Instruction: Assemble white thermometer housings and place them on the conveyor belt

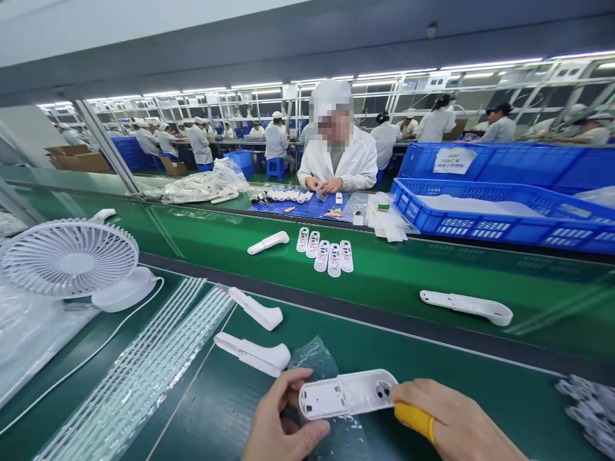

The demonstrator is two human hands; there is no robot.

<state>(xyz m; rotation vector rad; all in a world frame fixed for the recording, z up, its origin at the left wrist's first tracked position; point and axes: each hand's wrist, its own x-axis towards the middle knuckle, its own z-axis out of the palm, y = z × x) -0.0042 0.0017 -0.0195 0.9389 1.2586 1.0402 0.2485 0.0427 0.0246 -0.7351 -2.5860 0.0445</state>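
Note:
My left hand (287,419) pinches the left end of a white plastic housing (343,396), a long shell with rounded ends, its inner side facing up. At the shell's other end, beside two dark round spots, is my right hand (444,416), closed, with a yellow finger cot (414,422) on one finger. Its fingertips are partly hidden, so any small part in them does not show. A clear plastic bag (319,358) lies beneath the shell. Two similar white shells (257,308) (252,353) rest on the bench just beyond my left hand.
Clear strips (163,358) and a white fan (72,259) are at left. The green conveyor (384,282) carries a white shell (468,306), another shell (269,242) and several small panels (328,255). Grey-white parts (589,410) lie at right. Across sits a co-worker (339,150) near blue crates (504,218).

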